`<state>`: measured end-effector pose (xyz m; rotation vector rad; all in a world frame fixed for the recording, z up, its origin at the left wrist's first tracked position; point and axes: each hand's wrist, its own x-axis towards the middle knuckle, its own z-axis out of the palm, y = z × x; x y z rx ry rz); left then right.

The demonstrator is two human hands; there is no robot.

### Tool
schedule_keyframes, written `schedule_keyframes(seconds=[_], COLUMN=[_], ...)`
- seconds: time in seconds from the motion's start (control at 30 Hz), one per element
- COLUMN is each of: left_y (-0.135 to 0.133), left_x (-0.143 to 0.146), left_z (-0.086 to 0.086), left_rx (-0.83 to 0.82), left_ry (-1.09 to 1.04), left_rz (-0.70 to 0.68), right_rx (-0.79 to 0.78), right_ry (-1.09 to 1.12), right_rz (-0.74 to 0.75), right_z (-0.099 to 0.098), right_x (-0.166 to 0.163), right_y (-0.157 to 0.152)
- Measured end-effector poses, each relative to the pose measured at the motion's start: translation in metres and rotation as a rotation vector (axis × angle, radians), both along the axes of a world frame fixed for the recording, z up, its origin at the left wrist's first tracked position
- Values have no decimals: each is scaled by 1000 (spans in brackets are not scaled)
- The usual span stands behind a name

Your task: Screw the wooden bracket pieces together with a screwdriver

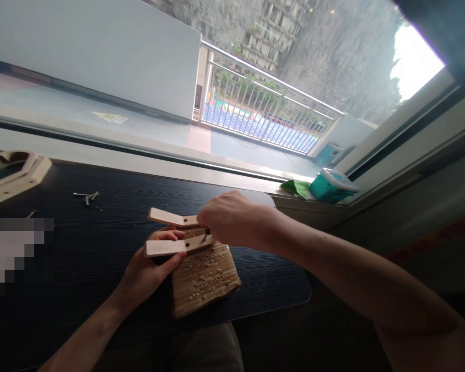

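The left hand is clamped on the near wooden strip, thumb before it, fingers behind. The right hand's fingers are folded together over a small metal piece, its upper part hidden by the knuckles. The strip's long axis runs left to right, its bent end pointing left past the left fingers; a far wooden strip lies just beyond them, nearly parallel, and I can't see whether the two join under the right hand. Below the fingers sits a pitted board. Farther left of them are screws and a wooden bracket, cut off by the edge of view. Outside, a yellow floor marking is too blurred to read.
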<state>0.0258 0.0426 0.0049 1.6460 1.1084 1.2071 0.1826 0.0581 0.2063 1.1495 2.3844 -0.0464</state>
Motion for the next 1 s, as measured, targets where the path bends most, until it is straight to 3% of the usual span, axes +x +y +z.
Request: schedule_keyframes(seconds=[0.17,0.43,0.57,0.77,1.0], left_y=[0,0,0,0,1], left_x=[0,0,-1,0,-3], left_z=[1,0,-1,1,-5], left_rx=[-11,8,13,-2,14], left_ry=[-6,-28,-23,-15,13], left_rz=[0,-13,-19,-4,-2], right_rx=[20,25,35,15,13], right_ry=[21,25,0,-37,23], right_rz=[78,-50,-94,-11,81], right_z=[-14,-27,-22,-4,-19], right_x=[-5,-6,-2,-3,-10], right_y=[7,18,15,6,9])
